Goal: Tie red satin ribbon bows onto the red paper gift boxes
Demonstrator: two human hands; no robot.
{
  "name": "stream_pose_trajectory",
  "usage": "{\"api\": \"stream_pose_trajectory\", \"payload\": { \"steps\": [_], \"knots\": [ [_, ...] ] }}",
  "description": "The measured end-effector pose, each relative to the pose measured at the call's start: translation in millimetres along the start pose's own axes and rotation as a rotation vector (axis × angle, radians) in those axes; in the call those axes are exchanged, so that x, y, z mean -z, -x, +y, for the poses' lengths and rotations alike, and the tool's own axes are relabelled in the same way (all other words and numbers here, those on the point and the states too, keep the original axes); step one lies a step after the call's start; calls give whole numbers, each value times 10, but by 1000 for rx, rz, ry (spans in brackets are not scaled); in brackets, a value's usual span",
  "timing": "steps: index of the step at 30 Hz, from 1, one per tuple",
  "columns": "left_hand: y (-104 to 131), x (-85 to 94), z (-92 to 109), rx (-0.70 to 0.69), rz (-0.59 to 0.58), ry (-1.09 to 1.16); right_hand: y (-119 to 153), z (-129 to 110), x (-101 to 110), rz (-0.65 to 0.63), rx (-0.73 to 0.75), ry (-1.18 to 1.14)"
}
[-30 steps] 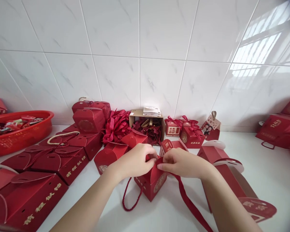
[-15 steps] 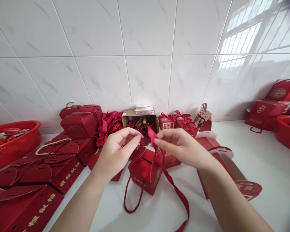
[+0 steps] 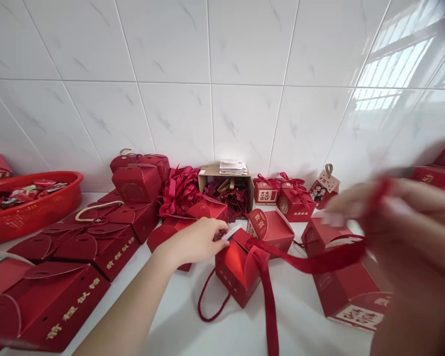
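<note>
A small red gift box (image 3: 237,267) stands on the white counter in front of me, with a dark red cord handle (image 3: 207,314) looping down on its near left. My left hand (image 3: 198,240) is closed on the box's upper left flap, its thumb and fingers pinching the edge. From the top of the box a red ribbon (image 3: 315,259) runs to the right into my right hand (image 3: 408,222), which is smeared by motion but has the ribbon between its fingers. The ribbon's other end hangs down over the counter's front.
Filled-out red boxes (image 3: 70,296) line the left, by a red basket (image 3: 33,212) of sweets. Behind lie a ribbon pile (image 3: 181,190), a cardboard box (image 3: 211,173) with papers on top and tied gift boxes (image 3: 294,202). An open red box (image 3: 341,282) lies right.
My right hand has swung far to the right, drawing the ribbon out from the box. My left hand has come down onto the box's left flap. The view has shifted slightly left.
</note>
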State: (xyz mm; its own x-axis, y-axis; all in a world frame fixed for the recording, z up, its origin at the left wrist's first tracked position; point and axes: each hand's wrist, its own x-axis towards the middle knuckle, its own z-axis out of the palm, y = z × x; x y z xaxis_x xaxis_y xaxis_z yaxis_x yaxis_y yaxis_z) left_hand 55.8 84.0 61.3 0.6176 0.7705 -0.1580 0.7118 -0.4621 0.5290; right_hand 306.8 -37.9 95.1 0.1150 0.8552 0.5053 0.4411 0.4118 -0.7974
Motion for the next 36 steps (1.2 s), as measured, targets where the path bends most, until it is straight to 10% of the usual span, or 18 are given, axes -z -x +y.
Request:
{"api": "stream_pose_trajectory", "payload": {
  "steps": [7,17,29,33,36],
  "knots": [
    [-12,19,-22,-7,-83,20,-297,259,-838,-614,-281,201],
    [60,1,56,0,-175,64,-325,466,-903,-741,-308,265],
    [-66,92,-8,-103,-183,282,-310,457,-1040,-680,-161,356],
    [47,251,-63,-22,16,262,-322,304,-830,-469,-175,376],
    [261,525,-166,-11,397,321,-245,193,-534,-263,-257,335]
  ]
}}
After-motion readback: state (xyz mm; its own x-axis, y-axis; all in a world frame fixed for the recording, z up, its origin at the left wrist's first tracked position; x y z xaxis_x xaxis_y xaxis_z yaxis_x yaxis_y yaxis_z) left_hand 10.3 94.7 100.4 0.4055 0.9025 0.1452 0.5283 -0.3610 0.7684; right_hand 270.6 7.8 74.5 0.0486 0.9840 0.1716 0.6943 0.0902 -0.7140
